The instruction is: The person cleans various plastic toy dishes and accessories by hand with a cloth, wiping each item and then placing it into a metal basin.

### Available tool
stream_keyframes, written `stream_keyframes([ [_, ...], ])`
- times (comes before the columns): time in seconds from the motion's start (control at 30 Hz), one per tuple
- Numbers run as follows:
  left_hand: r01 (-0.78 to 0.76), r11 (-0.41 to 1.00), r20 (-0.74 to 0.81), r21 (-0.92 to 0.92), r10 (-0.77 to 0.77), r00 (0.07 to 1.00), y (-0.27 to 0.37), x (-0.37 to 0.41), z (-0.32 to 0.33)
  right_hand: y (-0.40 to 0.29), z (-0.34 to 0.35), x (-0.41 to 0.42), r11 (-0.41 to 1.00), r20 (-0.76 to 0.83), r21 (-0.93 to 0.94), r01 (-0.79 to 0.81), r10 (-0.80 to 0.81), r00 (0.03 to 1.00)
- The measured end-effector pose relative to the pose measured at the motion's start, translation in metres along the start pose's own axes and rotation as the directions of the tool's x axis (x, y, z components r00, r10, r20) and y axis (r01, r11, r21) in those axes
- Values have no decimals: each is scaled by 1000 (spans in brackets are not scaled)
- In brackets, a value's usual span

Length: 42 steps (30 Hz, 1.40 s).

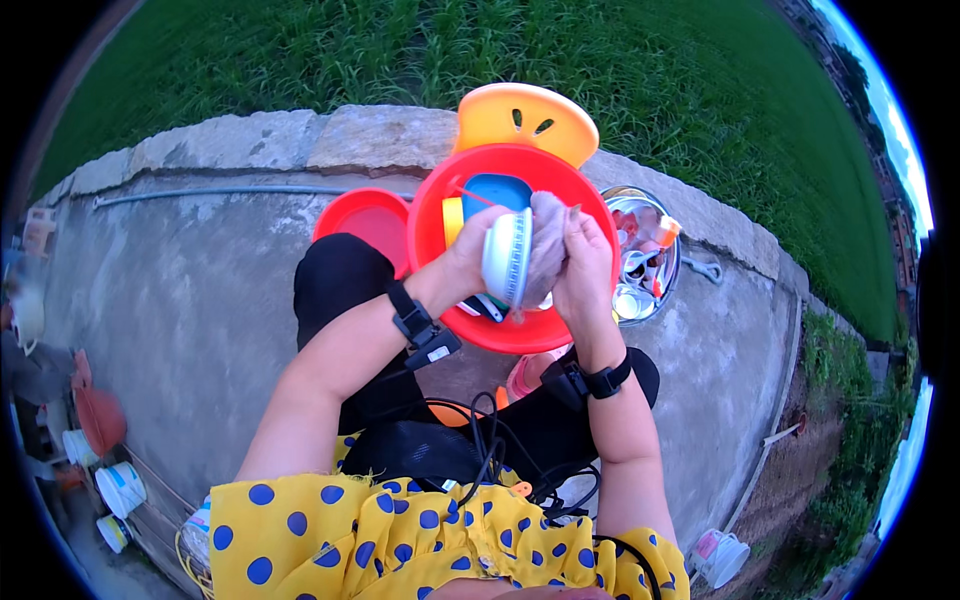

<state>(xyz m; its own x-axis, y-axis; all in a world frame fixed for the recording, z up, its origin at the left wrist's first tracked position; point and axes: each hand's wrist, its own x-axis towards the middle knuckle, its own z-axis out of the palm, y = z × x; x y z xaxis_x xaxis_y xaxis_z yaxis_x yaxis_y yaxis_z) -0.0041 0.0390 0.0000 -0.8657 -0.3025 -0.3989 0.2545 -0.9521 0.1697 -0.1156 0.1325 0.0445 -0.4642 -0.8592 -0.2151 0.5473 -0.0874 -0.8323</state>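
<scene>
My left hand (474, 255) grips a white bowl (504, 259) with a blue patterned rim, tipped on its side. A greyish cloth (549, 240) is pinched in my right hand (586, 259), close against the bowl's mouth. Both hands are above a red plastic basin (525, 334). Inside the basin I see a blue plastic container (499, 191) and a yellow item (452, 219). Other dishes at the bottom are partly hidden by the bowl and my hands. An orange plastic chair (517, 112) with two slots in its backrest stands directly behind the basin.
To the left sits a smaller red basin (367, 221). At right, a metal basin (671, 296) holds several spoons, cups and small items. A stone ledge (240, 142) borders the concrete floor (202, 300), with grass beyond. Black cables (491, 450) hang over my lap. White buckets (120, 487) stand far left.
</scene>
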Motion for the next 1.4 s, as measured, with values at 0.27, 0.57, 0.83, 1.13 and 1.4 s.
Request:
stream_keyframes([
  [0.27,-152,986,42,-71,155,987,1,-1,-17,7,5,-14,887,274,-459,45,94,957],
  [0.57,-126,986,48,-105,132,990,7,3,-32,-1,5,-8,751,414,-647,134,199,888],
  [0.83,-205,978,28,-33,206,978,1,3,-1,-17,-3,1,918,263,-396,-7,120,957],
  [1.13,-396,912,155,-103,408,900,24,-3,-1,-8,-34,22,799,31,-600,43,-30,999],
  [1.4,-409,913,65,-9,409,910,17,0,-3,0,-12,12,175,422,-780,600,-561,712],
])
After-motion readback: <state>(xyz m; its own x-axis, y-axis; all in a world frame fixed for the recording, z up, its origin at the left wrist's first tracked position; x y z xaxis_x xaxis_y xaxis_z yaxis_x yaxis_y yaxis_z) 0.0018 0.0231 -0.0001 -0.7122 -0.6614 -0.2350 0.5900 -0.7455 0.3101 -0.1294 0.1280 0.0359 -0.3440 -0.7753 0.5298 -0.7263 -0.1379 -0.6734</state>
